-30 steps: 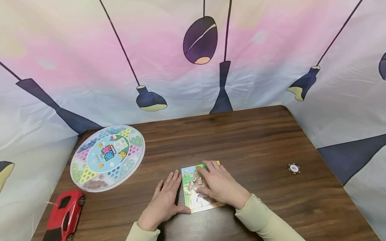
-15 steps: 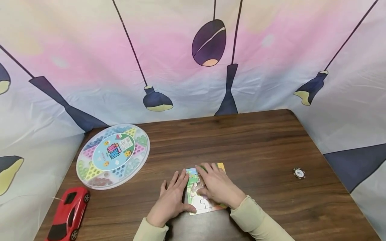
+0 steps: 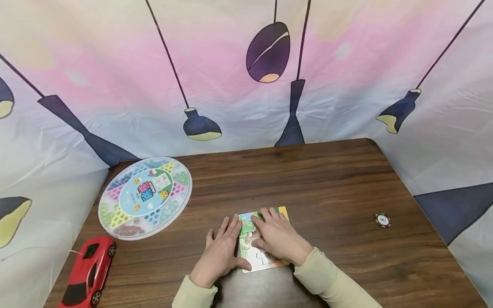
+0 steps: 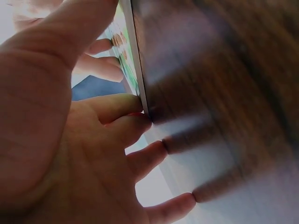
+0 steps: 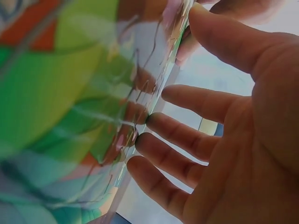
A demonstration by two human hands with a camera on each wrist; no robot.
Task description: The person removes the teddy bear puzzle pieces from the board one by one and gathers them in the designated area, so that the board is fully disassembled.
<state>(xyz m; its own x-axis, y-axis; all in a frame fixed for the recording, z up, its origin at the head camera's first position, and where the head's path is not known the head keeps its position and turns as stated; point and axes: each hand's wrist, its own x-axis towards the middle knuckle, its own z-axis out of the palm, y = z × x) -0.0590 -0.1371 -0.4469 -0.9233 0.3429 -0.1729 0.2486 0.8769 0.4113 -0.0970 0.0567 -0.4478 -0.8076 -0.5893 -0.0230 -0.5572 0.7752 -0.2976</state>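
A small jigsaw puzzle (image 3: 254, 256) in a flat tray with a colourful cartoon picture lies on the wooden table, and its joint lines show in the head view. My left hand (image 3: 220, 259) rests beside its left edge, fingers spread and straight. The left thumb lies at the near left corner. Over the puzzle's right part is my right hand (image 3: 280, 237), its extended fingertips touching the picture and covering much of it. The right wrist view has the glossy puzzle surface (image 5: 60, 116) right at those fingertips. Neither hand grips anything.
A round marble board game (image 3: 154, 229) in a clear case lies at the back left. Nearer on the left stands a red toy car (image 3: 86, 271). A poker chip (image 3: 383, 220) lies to the right. Printed fabric (image 3: 231, 94) hangs behind the table (image 3: 331, 179).
The head view has turned slightly, so the scene sits further right. My right hand has slid a little left across the puzzle, while the left hand stays at its edge.
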